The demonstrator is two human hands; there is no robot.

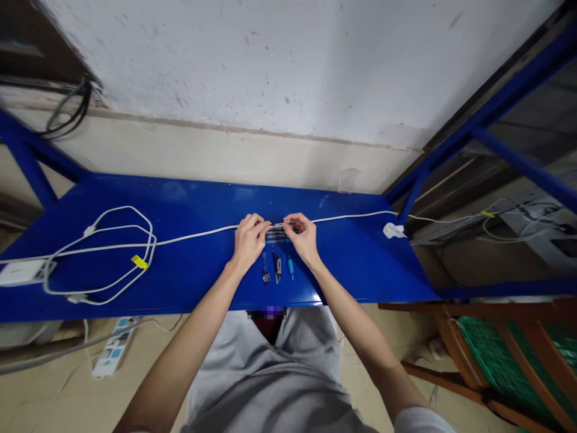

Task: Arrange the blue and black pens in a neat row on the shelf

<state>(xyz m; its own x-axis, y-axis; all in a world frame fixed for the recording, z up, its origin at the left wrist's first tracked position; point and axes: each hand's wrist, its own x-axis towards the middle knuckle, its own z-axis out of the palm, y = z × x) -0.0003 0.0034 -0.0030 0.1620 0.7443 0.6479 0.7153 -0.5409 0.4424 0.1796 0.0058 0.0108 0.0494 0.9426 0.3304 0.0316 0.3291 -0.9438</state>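
My left hand (249, 239) and my right hand (303, 236) meet over the middle of a blue shelf board (193, 270). Between their fingertips they pinch a small bundle of thin pen-like sticks (277, 231), held level just above the board. Three more small sticks (277, 267) lie on the board right below my hands, near its front edge. A white cable (198, 236) runs across the board behind my hands.
A coiled white cable (108, 255) with a yellow tag and a white adapter (20, 272) lie at the left. A white plug (393, 230) sits at the board's right end. A power strip (112, 352) lies on the floor. Green crates (505, 355) stand lower right.
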